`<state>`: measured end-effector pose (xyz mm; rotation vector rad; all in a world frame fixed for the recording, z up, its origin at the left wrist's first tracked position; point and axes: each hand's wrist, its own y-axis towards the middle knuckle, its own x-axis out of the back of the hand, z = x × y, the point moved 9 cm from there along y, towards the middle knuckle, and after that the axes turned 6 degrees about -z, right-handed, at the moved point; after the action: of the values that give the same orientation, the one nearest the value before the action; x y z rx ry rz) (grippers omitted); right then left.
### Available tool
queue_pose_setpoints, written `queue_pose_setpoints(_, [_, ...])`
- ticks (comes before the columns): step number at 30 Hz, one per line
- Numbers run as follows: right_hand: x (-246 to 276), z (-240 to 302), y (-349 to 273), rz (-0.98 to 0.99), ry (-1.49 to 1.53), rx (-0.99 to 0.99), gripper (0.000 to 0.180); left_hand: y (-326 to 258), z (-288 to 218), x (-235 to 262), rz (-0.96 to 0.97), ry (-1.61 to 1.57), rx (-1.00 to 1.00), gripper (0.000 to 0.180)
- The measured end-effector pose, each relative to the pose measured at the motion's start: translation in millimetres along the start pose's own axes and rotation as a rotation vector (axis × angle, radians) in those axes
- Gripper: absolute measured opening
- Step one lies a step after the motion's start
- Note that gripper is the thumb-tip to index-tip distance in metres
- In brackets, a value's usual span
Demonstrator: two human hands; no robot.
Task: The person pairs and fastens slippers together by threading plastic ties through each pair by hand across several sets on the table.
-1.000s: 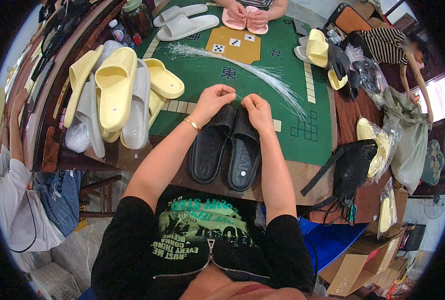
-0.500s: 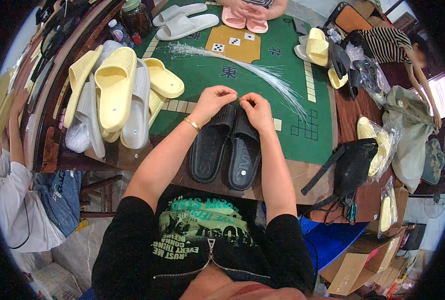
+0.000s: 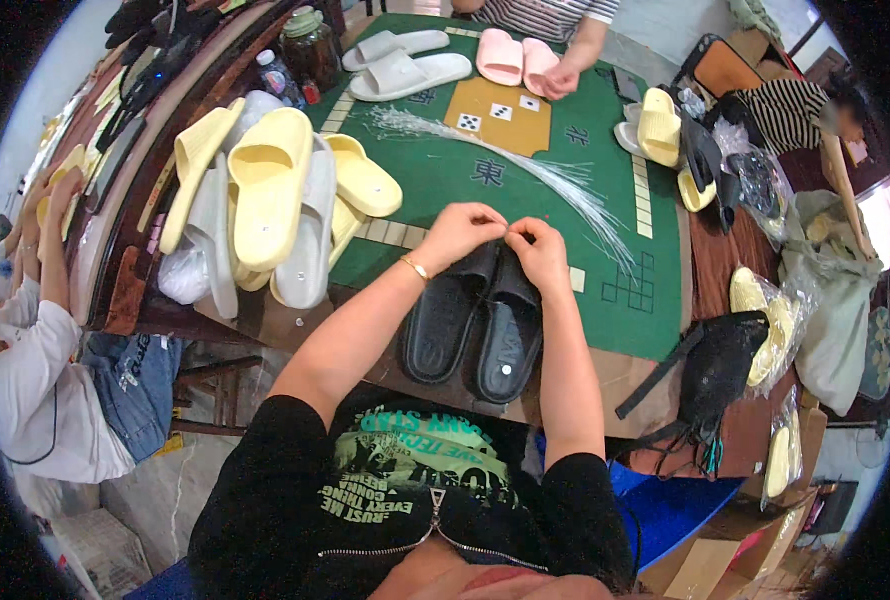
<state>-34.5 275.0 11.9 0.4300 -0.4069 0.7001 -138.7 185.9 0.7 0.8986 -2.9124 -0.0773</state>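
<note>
A pair of black slippers [image 3: 435,335] lies side by side before me, toes pointing away, straps at the far end. Just over their toe ends my left hand [image 3: 462,228] has thumb and forefinger pinched together. Close beside it, my right hand [image 3: 542,252] is closed in a similar pinch, fingertips almost touching the left ones. Whatever is between the fingers is too thin to make out. Beyond the hands, a bundle of thin whitish plastic strands [image 3: 525,165] stretches across the green table mat [image 3: 405,190].
Yellow and grey slippers [image 3: 275,190] are heaped at left; grey slippers [image 3: 410,75] lie behind. Across the table, a person's hand [image 3: 562,78] touches pink slippers [image 3: 500,58]. On the right are yellow slippers [image 3: 659,125], a black bag [image 3: 710,365] and bagged slippers [image 3: 755,320].
My view has shifted, so the table sits lower and further right. Both my hands stay pinched at the slippers' toes. The person opposite has drawn one hand away from the pink slippers.
</note>
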Motion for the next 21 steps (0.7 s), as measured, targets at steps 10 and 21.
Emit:
queue_pose_setpoints(10, [7.1, -7.1, 0.0, -0.07, 0.019, -0.052, 0.015, 0.4, 16.3, 21.7, -0.202, -0.279, 0.117, 0.013])
queue_pose_setpoints(21, [5.9, -4.4, 0.5, -0.069, 0.137, -0.056, 0.01, -0.3, 10.2, 23.7, -0.191, -0.262, 0.078, 0.012])
